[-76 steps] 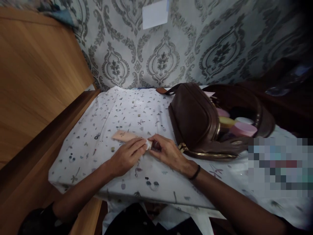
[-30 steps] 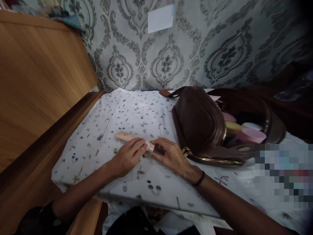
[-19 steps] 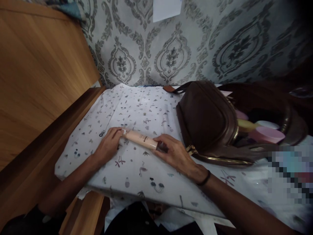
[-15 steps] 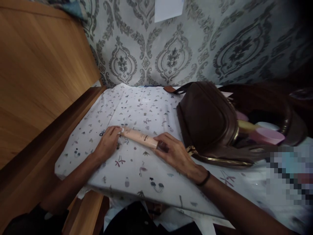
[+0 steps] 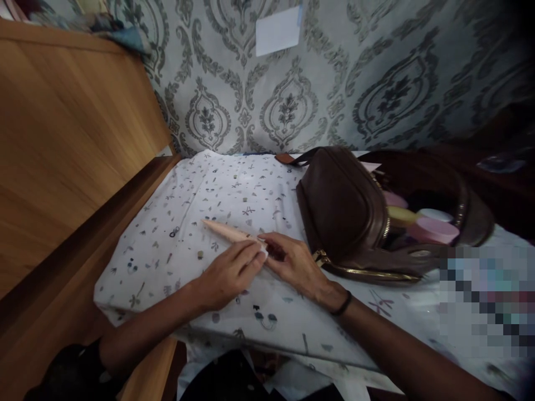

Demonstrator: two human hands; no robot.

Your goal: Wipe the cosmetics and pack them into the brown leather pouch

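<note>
A peach-coloured tube (image 5: 225, 230) lies slantwise over the patterned white cloth, its flat end pointing to the left. My right hand (image 5: 298, 267), with a dark band at the wrist, grips the tube's cap end between thumb and fingers. Closed around a small piece of white tissue (image 5: 263, 249), my left hand (image 5: 229, 274) presses against the tube near its cap and hides part of it. The cap itself is mostly covered by my fingers.
An open brown bag (image 5: 343, 206) with pink, yellow and white items stands right of my hands. A wooden cabinet (image 5: 75, 111) rises at the left. Behind the cloth-covered table (image 5: 234, 189) is a patterned wall with a white paper (image 5: 278, 30).
My left hand has moved right with the tissue, from the tube's flat end to near its cap. My right hand keeps its hold at the cap. The view has shifted slightly.
</note>
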